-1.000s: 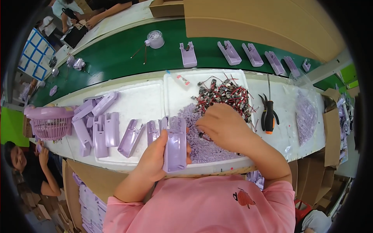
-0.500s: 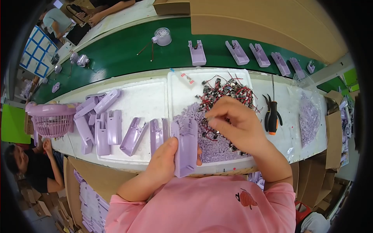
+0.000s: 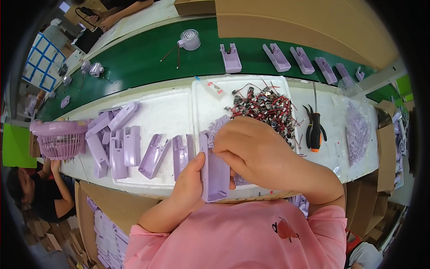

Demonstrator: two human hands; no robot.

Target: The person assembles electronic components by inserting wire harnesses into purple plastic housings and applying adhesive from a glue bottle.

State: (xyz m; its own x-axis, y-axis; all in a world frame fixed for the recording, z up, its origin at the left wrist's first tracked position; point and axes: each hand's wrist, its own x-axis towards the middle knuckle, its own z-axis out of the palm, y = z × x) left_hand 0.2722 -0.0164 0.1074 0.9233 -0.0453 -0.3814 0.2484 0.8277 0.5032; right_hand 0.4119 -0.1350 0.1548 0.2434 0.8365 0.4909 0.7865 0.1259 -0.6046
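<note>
We see a purple slatted basket (image 3: 62, 127), then lilac casings (image 3: 117, 157). Our left hand (image 3: 190, 181) curls round a lilac shell (image 3: 217, 179) above the near edge of the surface (image 3: 329, 117). Our right hand (image 3: 246, 143), fingers bunched, is at the shell's upper end; we cannot tell what it grips. Farther right lie wired parts (image 3: 264, 105) and a screwdriver (image 3: 316, 132).

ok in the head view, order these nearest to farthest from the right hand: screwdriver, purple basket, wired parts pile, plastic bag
1. wired parts pile, just beyond the right hand
2. screwdriver, to the right
3. plastic bag, farther right
4. purple basket, far left
</note>
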